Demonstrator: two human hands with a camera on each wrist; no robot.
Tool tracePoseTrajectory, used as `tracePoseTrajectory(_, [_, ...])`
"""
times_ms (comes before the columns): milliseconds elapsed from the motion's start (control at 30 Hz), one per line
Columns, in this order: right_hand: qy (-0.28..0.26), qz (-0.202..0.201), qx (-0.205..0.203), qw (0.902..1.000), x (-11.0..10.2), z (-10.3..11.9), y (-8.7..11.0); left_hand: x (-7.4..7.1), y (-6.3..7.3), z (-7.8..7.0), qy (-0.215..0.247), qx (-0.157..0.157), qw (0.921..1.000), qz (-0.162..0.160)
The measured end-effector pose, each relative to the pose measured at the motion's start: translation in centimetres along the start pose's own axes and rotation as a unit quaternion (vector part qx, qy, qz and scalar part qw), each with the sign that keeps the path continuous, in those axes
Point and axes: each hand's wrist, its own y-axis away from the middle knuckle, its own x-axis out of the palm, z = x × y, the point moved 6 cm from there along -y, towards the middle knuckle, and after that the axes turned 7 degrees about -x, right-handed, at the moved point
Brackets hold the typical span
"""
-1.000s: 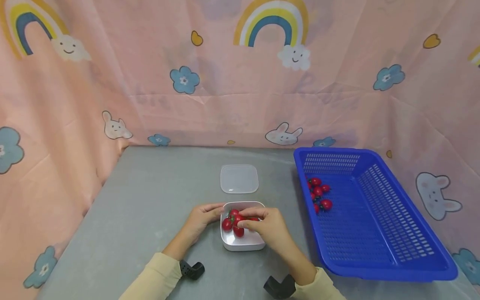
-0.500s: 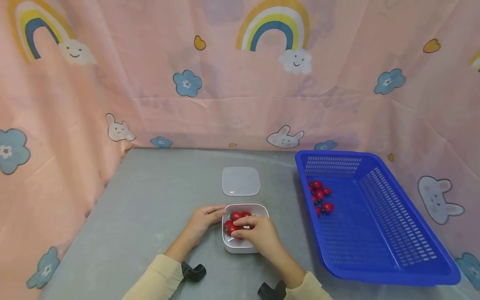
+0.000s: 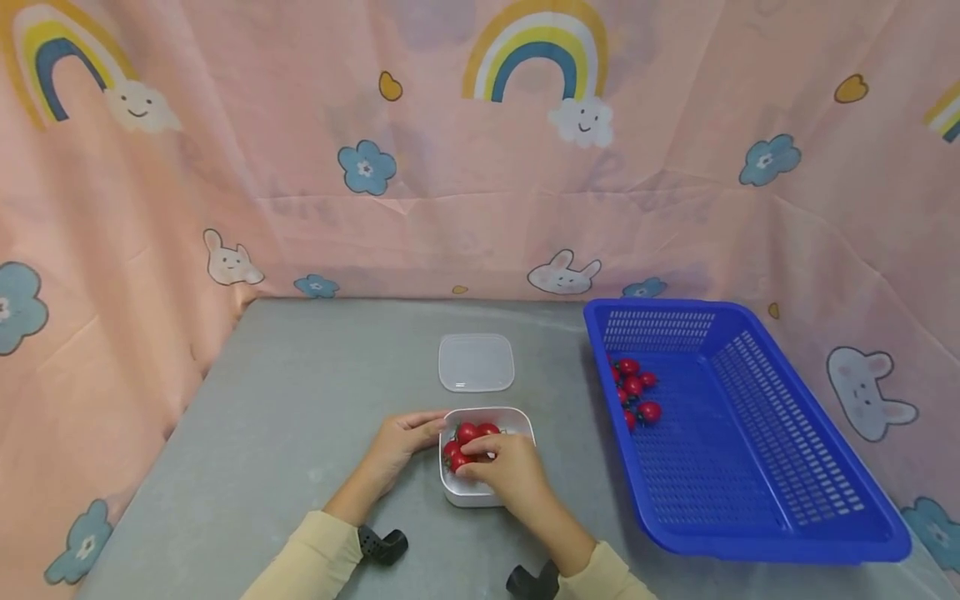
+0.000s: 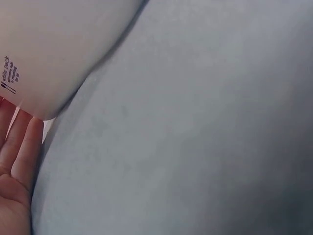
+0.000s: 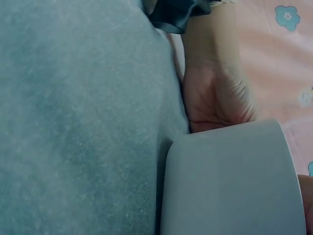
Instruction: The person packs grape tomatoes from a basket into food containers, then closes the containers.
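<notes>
A small white box (image 3: 480,498) holds several red cherry tomatoes (image 3: 467,432). My right hand (image 3: 513,473) reaches over its right side, pinching a cherry tomato (image 3: 459,462) between thumb and fingers at the left part of the box. Straight fingers of my left hand (image 3: 396,448) rest against the box's left wall, the thumb by the rim. In the left wrist view, these fingers (image 4: 27,152) touch the box wall (image 4: 54,54), which bears small print. The right wrist view shows the box's outer wall (image 5: 230,181) with the left palm (image 5: 210,98) behind it; the tomatoes are hidden there.
A clear lid (image 3: 476,364) lies flat on the grey table (image 3: 300,375) behind the box. To the right stands a large blue basket (image 3: 735,475) with several more cherry tomatoes (image 3: 632,386) along its left side. A pink patterned curtain (image 3: 450,225) hangs behind.
My right hand has moved left inside the box, to the tomatoes on its left side. The left hand keeps its place at the box. The head view has shifted slightly.
</notes>
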Motion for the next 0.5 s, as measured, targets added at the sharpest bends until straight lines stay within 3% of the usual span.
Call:
tracePoseTrajectory(200, [0.038,0.017,-0.022,0.9989,0.31,0.18,-0.01,-0.05,0.05,-0.03,0.0,0.001,1.0,0.004])
tracePoseTrajectory(500, [0.04,0.019,-0.007,0.999,0.13,0.34,0.05,-0.05,0.08,0.06,-0.002,-0.001,1.0,0.002])
